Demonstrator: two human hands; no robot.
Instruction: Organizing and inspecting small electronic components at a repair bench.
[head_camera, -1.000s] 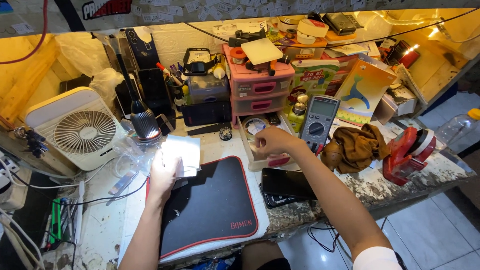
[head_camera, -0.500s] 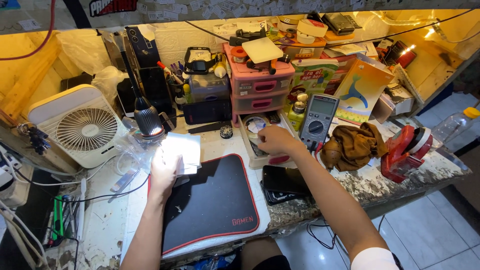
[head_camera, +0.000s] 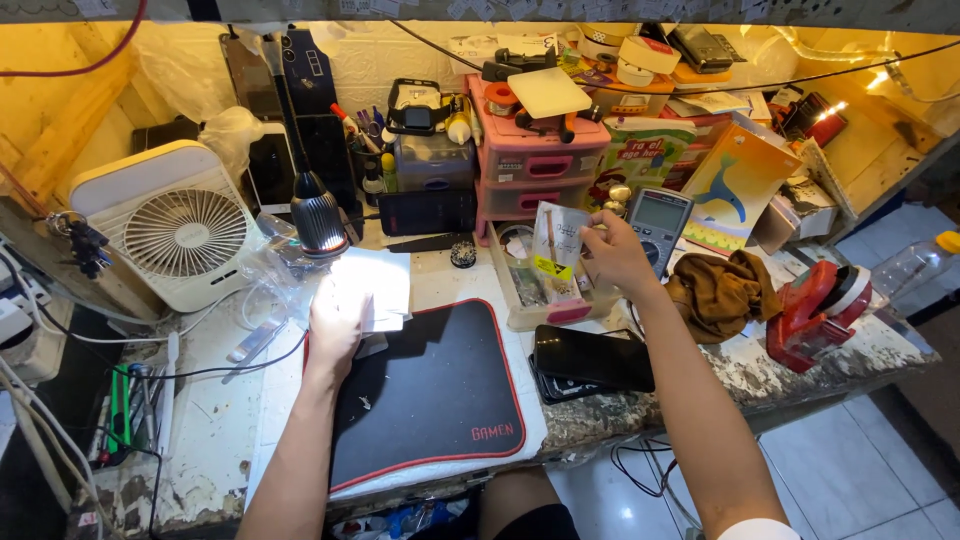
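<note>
Two bare hands are at work over the cluttered workbench (head_camera: 220, 400). The right hand (head_camera: 615, 258) is closed on one small clear plastic packet with a yellow label (head_camera: 556, 250), pinching it upright above the one open beige drawer tray (head_camera: 545, 312) that sits near the middle of the bench, in front of the one pink three-drawer plastic organiser (head_camera: 535, 165) against the back edge. The left hand (head_camera: 338, 322) lies palm down on one brightly lit white sheet (head_camera: 375, 285), fingers flat rather than clenched, under the one black gooseneck lamp (head_camera: 318, 222). That sheet lies at the back left corner of the one black mat with a red border (head_camera: 430, 390), which runs to the front edge. One dark phone (head_camera: 595, 358) lies just beside the mat's right side. One grey multimeter (head_camera: 658, 222) stands behind the right hand, one brown cloth (head_camera: 722, 292) is bunched to its right, and one red tape dispenser (head_camera: 815, 312) rests toward the right edge. One white desk fan (head_camera: 180, 232) stands at the back left.
</note>
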